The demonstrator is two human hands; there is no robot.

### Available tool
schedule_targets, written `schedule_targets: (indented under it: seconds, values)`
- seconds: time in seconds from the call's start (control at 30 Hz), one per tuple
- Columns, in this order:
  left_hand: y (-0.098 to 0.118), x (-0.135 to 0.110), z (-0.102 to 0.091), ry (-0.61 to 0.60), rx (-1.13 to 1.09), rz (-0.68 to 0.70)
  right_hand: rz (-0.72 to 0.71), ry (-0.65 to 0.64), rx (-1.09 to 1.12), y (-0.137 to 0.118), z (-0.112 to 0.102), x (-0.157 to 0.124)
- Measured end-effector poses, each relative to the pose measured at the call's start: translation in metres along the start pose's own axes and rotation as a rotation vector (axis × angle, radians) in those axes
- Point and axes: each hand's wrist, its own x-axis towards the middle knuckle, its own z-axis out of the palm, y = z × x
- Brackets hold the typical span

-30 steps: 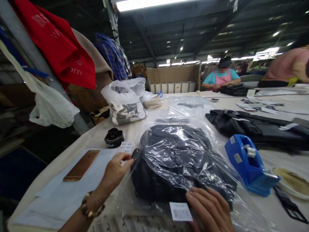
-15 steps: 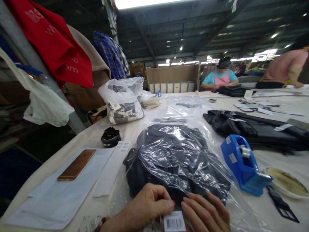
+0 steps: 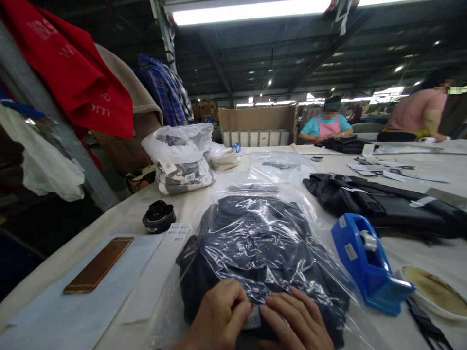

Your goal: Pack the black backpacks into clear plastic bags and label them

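Observation:
A dark backpack (image 3: pixel 255 233) lies flat in a clear plastic bag (image 3: pixel 350 296) right in front of me. At its near end my left hand (image 3: pixel 221 313) is closed, fingers curled, the thumb tip beside a small white label (image 3: pixel 253 318). Something small and orange-red shows at that thumb tip; what the fingers pinch, if anything, is hidden. My right hand (image 3: pixel 299 318) is open, its fingers stretched over the plastic, the fingertips close to the label's right edge. The label lies between both hands, partly covered.
A blue tape dispenser (image 3: pixel 368 262) and a roll of tape (image 3: pixel 438 291) stand at right, near a black bag (image 3: pixel 383 199). A phone (image 3: pixel 98 265), label sheets (image 3: pixel 156 277) and a black round object (image 3: pixel 158 216) lie left. Two people work across the tables.
The label between my hands has moved up onto the backpack's near end and is more covered. Both hands have moved slightly left, and the view has tilted upward.

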Motion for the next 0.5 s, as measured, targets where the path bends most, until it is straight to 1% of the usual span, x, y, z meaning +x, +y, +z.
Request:
schedule_targets:
  seconds: [0.03,0.07,0.13,0.2,0.27,0.33,0.4,0.43,0.5]
  values:
    - [0.003,0.006,-0.006,0.056,0.027,0.017,-0.037,-0.04,0.008,0.008,-0.004,0.01]
    - [0.007,0.014,-0.012,0.097,0.038,0.021,-0.043,-0.097,0.03,0.017,-0.007,0.021]
    - [0.015,0.035,-0.028,0.146,0.026,0.046,0.039,-0.242,0.096,0.036,-0.01,0.046]
    - [0.023,0.064,-0.042,0.177,0.007,0.114,0.12,-0.365,0.159,0.057,-0.001,0.068]
    - [0.029,0.096,-0.051,0.206,0.001,0.169,0.143,-0.471,0.202,0.079,0.018,0.082]
    - [0.032,0.128,-0.053,0.211,-0.011,0.171,0.151,-0.595,0.236,0.096,0.041,0.086]
    - [0.032,0.156,-0.05,0.187,-0.042,0.141,0.175,-0.717,0.254,0.105,0.06,0.083]
    - [0.03,0.169,-0.047,0.169,-0.06,0.127,0.187,-0.764,0.26,0.107,0.065,0.079]
    - [0.024,0.19,-0.039,0.131,-0.09,0.101,0.213,-0.819,0.278,0.105,0.07,0.073]
